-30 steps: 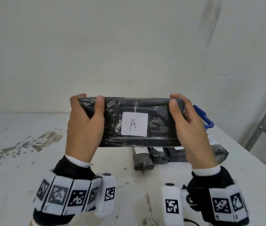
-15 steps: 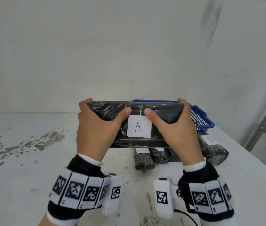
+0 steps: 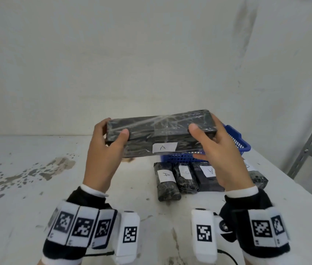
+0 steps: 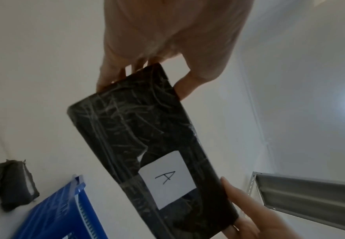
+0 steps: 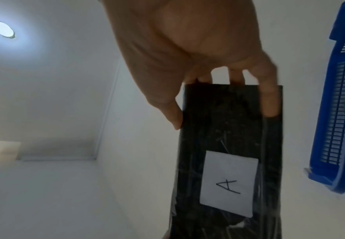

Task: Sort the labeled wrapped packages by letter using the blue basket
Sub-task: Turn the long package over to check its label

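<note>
I hold a long black plastic-wrapped package (image 3: 159, 131) with a white label marked A (image 3: 164, 147) level in the air, above the near rim of the blue basket (image 3: 244, 145). My left hand (image 3: 109, 142) grips its left end, thumb on top. At the right end my right hand (image 3: 212, 142) grips the same way. The wrist views show the package (image 4: 147, 145) (image 5: 229, 145) from below, label A (image 4: 167, 179) (image 5: 228, 182) facing down, and the basket (image 4: 51, 215) (image 5: 337, 113) beside it.
Several smaller wrapped packages lie in a row on the white table (image 3: 27, 188) in front of the basket: one marked A (image 3: 166, 180), a second (image 3: 185, 177), a flat one marked A (image 3: 207, 176), and one at the right (image 3: 257, 177). A grey metal shelf frame (image 3: 310, 146) stands at the right.
The package has tipped from upright, label facing me, to lying flat with its label turned down and forward. Both hands moved forward toward the basket; my thumbs slid outward to the ends.
</note>
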Action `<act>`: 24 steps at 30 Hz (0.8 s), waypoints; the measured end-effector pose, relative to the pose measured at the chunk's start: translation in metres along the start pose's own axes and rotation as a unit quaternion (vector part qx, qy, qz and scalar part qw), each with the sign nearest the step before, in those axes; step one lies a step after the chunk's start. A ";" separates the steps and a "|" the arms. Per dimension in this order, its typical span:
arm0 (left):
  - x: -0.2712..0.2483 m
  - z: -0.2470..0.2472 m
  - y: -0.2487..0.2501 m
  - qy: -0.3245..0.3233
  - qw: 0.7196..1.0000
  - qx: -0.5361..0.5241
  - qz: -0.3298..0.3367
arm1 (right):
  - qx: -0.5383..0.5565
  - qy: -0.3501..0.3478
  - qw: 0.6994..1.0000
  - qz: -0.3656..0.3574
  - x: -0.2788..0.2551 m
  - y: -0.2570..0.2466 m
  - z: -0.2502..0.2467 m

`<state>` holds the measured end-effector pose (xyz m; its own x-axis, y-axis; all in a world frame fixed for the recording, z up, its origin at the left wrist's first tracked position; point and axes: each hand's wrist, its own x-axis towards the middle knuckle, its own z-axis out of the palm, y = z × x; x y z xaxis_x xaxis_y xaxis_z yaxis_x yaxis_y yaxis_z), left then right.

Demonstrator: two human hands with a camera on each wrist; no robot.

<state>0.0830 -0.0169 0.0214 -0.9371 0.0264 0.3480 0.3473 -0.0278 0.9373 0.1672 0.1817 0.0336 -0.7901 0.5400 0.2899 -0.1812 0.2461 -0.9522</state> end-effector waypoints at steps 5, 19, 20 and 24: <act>-0.001 -0.002 0.004 -0.043 0.997 -0.071 -0.011 | 0.090 -0.003 0.994 -0.056 -0.002 -0.006 -0.009; 0.002 -0.009 0.010 -0.047 0.999 -0.018 0.011 | 0.087 -0.015 0.993 -0.085 -0.003 -0.004 -0.011; 0.002 -0.009 0.010 -0.048 0.999 -0.020 0.015 | 0.081 -0.013 0.993 -0.086 -0.003 -0.004 -0.011; 0.001 -0.006 0.009 -0.064 0.997 -0.030 0.024 | 0.052 0.008 0.994 -0.093 -0.001 -0.002 -0.008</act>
<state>0.0855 -0.0233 0.0303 -0.9060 0.1509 0.3954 0.3854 -0.0916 0.9182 0.1728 0.1876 0.0362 -0.7278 0.5054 0.4635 -0.3837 0.2601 -0.8861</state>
